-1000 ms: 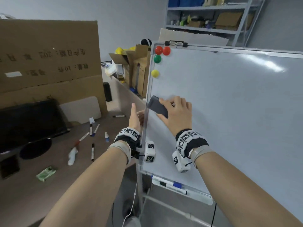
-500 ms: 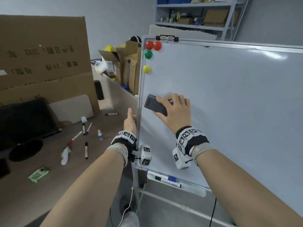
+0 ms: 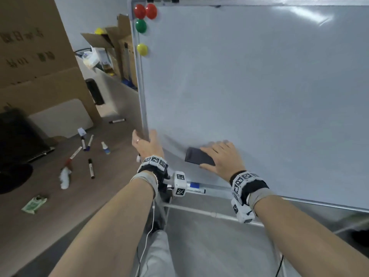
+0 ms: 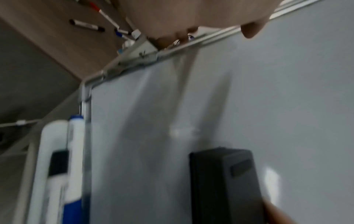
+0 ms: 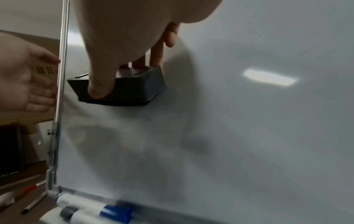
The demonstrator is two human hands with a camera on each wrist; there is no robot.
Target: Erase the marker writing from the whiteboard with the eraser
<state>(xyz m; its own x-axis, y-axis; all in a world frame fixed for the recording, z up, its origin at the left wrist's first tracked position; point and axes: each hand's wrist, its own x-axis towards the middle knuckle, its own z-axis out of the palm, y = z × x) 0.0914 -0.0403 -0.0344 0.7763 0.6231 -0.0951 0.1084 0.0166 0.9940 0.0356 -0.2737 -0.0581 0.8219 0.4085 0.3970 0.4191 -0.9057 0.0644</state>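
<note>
The whiteboard (image 3: 249,80) stands on its frame and shows no clear writing, only faint smears near the lower left. My right hand (image 3: 221,156) grips the black eraser (image 3: 196,156) and presses it flat against the board's lower left area. In the right wrist view the thumb and fingers clamp the eraser (image 5: 118,89) from both sides. The eraser (image 4: 224,181) also shows in the left wrist view. My left hand (image 3: 146,142) holds the board's left metal edge (image 3: 142,96), thumb on the front, fingers behind.
Red, green and yellow magnets (image 3: 141,27) sit at the board's top left. Markers (image 3: 194,185) lie in the tray under the board. Left of the board, a brown table (image 3: 40,216) carries several markers (image 3: 90,167), a tissue and a green packet, with cardboard boxes (image 3: 30,47) behind.
My right hand has slid the eraser down the board from mid-height to near the bottom tray. The head view has tipped downward. The left hand keeps its hold on the frame edge.
</note>
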